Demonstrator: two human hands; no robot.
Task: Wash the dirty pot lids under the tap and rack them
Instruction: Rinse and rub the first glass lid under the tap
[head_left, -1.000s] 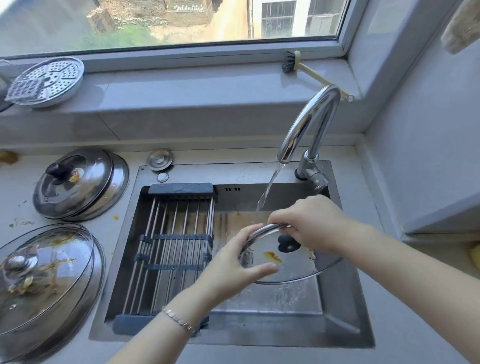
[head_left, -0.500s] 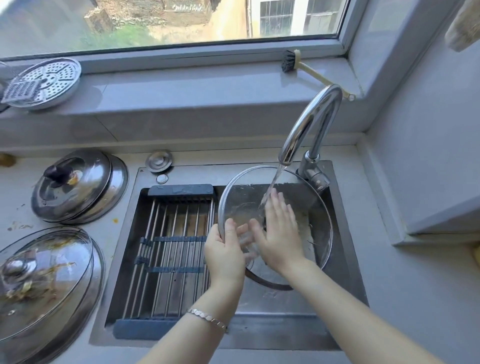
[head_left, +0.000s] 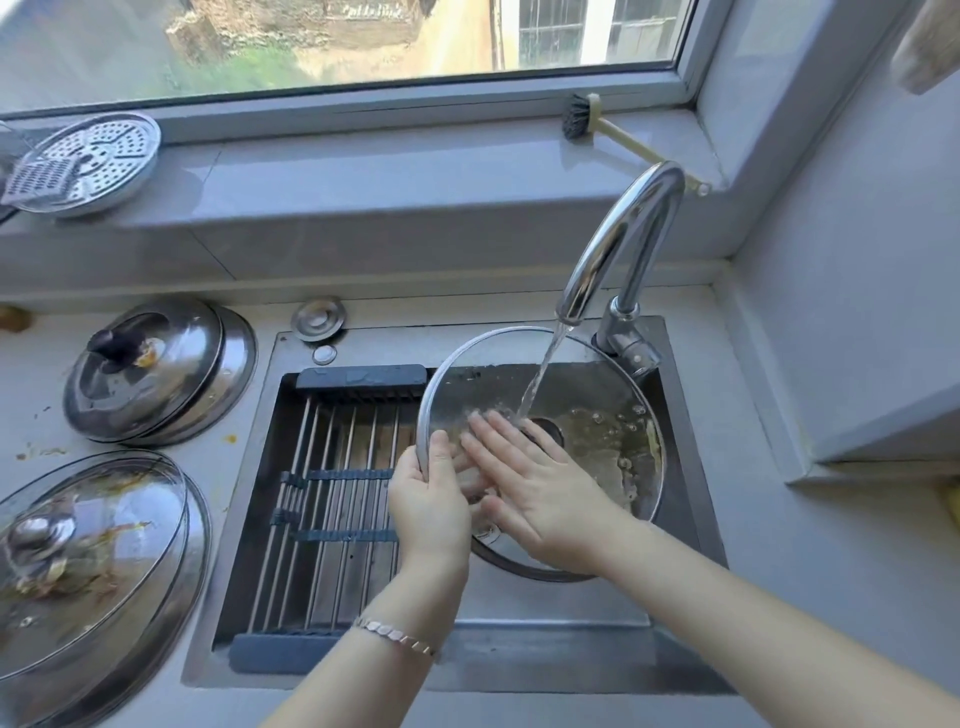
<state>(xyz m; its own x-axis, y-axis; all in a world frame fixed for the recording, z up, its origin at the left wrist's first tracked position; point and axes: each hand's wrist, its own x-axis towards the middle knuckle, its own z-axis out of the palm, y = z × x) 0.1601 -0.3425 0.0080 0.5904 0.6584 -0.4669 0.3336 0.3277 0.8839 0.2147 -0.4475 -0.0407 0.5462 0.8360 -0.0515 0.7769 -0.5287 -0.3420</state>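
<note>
Your surface (head_left: 519, 712) holds a steel sink (head_left: 691, 525) with a drying rack (head_left: 332, 493) across its left half. Over the right half you tilt a glass lid (head_left: 608, 441) under the tap (head_left: 618, 244) stream. Your left hand (head_left: 428, 506) grips its rim; your right hand (head_left: 540, 493) lies open and flat against the glass.

Left hand (head_left: 428, 506) clenched, thumb up; right hand (head_left: 540, 493) flat, fingers (head_left: 493, 436) spread.
</note>
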